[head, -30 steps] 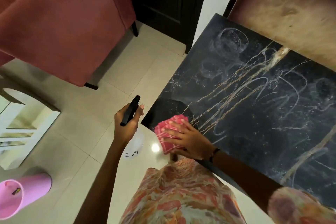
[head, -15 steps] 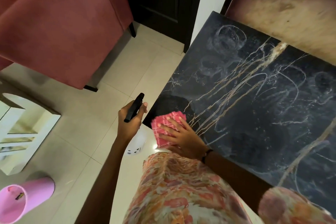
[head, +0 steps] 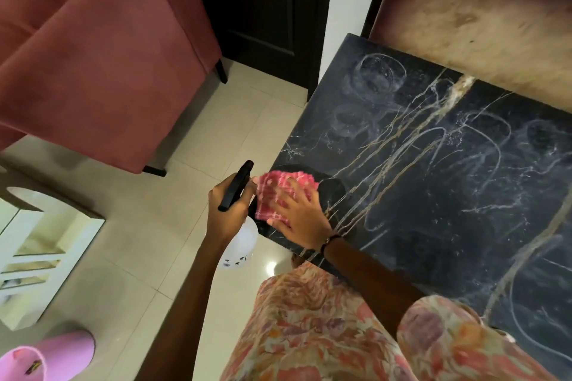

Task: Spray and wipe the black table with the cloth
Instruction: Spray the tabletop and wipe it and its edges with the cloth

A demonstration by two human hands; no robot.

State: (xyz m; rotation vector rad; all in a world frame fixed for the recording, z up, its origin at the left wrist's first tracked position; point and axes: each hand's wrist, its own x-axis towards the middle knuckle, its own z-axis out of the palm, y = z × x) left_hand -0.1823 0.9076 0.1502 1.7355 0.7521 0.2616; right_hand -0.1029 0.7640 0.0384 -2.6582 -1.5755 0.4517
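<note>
Wiping at the near-left corner of the table [head: 448, 195]: across the last second the cloth [head: 280, 195] has slid from the front edge up and leftward along the left edge, so that one corner of it now overhangs beside the sprayer, and the dark cleaned patch around it reads slightly larger. Judged from this, wiping has only started; rings, scribbles and pale streaks cover nearly all the remaining black surface to the right.

Left to right. A pink bin [head: 43, 359] lies on the floor at far left, and a red chair [head: 93, 56] stands above it, both well apart from the work. The left hand [head: 227, 210] is clenched round the neck of a spray bottle [head: 238, 244], its black head pointing up toward the table edge, its white body hanging below the fist just off the corner; whether a finger rests on the trigger cannot be told. The right hand [head: 297, 216] lies flat with fingers spread, palm pressing the cloth onto the tabletop; it pins the cloth rather than grasping it. A dark band circles that wrist.
</note>
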